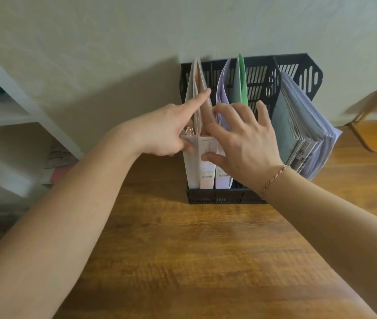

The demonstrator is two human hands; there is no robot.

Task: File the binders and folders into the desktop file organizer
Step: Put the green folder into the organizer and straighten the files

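A black desktop file organizer (219,196) stands on the wooden desk against the wall. Its left slot holds a white binder (188,171) and a pale pink binder (205,166), both upright. A lilac binder (223,176) and a green folder (240,81) stand in the middle slot. A thick stack of grey and clear folders (302,130) leans out of the right slot. My left hand (166,127) grips the white binder's top edge, index finger stretched along the pink cover. My right hand (242,139) rests spread on the pink and lilac binders, thumb on the pink spine.
The wooden desk (182,261) runs toward me. A white shelf unit (10,116) with blurred items stands at the left. A light wooden stand (376,125) sits at the far right. A cream wall is behind the organizer.
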